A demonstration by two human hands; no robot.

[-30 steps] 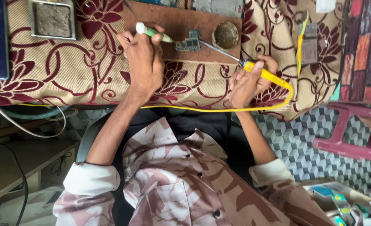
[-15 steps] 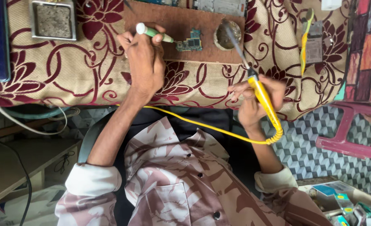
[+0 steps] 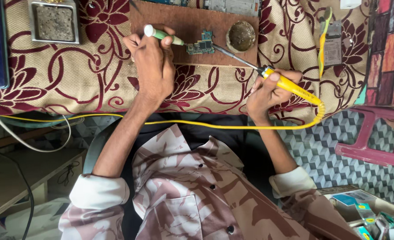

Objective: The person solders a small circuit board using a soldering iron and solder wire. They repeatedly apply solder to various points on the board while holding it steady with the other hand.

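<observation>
A maroon-flowered cloth covers the table, with a brown wooden board on it. The left hand grips a green-handled tool, the right hand a yellow soldering iron; both tips seemingly touch the small circuit board. Checkered flooring lies beyond.

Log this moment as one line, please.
left hand: holds green-handled tool at circuit board | right hand: holds yellow soldering iron, tip at board | base: wooden plank on flowered cloth

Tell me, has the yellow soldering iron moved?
Yes. The soldering iron swung its tip from the round tin leftward to the small circuit board.
</observation>
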